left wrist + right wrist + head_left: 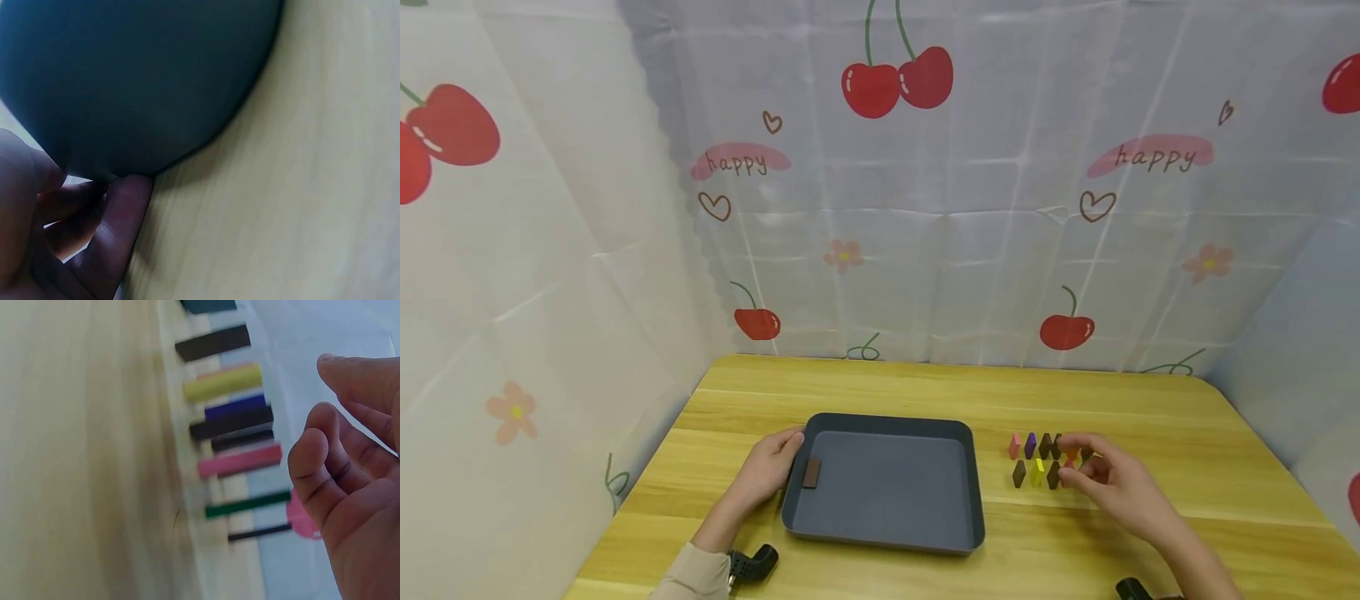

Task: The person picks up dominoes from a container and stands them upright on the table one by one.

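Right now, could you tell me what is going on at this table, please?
A person sits at a wooden table. Their left hand rests on the left rim of a dark grey tray, which holds one brown block. Their right hand hovers over two rows of small coloured blocks beside the tray, fingers loosely curled and holding nothing that shows.
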Motion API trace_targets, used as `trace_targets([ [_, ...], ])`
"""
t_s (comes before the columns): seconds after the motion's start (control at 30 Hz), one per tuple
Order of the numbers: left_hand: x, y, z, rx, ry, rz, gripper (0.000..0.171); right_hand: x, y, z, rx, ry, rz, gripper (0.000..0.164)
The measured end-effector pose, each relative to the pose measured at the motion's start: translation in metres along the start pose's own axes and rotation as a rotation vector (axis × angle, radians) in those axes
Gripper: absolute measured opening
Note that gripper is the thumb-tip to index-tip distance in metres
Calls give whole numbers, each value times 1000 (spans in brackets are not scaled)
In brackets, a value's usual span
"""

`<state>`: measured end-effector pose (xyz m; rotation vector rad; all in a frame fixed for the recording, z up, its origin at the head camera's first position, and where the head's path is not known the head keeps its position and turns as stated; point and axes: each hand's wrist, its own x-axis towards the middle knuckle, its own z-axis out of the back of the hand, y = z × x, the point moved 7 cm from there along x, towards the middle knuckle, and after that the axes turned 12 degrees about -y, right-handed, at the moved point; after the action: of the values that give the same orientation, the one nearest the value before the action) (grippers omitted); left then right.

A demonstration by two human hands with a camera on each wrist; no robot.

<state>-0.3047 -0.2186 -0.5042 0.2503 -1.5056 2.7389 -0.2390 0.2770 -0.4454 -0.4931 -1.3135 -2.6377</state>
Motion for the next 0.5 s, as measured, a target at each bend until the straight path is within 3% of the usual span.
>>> trace_targets([
  [0.27,0,0,0,-3,-1,-8,43,10,25,-21,16,63,59,35],
  [0.5,0,0,0,-2,-3,0,43,18,43,-49,118,143,146,31],
])
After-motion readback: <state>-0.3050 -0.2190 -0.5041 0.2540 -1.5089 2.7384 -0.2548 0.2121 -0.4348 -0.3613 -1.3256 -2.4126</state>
